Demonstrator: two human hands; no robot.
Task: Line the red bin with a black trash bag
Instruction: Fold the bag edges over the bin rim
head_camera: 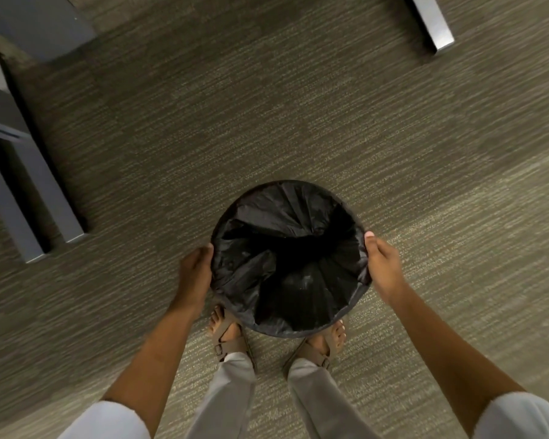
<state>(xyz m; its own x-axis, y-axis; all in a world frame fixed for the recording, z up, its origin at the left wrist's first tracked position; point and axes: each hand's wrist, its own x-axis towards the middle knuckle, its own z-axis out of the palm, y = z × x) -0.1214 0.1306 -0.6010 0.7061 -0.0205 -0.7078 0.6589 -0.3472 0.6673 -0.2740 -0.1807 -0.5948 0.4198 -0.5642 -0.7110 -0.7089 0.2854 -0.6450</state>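
A round bin stands on the carpet just in front of my feet, seen from straight above. The black trash bag [286, 248] fills its mouth and folds over the whole rim, so none of the bin's red shows. The bag sags in creased folds toward a dark hollow at the centre. My left hand [194, 274] grips the bag-covered rim on the left side. My right hand [383, 267] grips the rim on the right side, thumb on top of the plastic.
Grey-brown carpet [298, 106] covers the floor all around. Dark grey furniture legs and panels [38, 185] stand at the left, and a metal leg [430, 23] reaches in at the top right. My sandalled feet [229, 337] touch the bin's near side.
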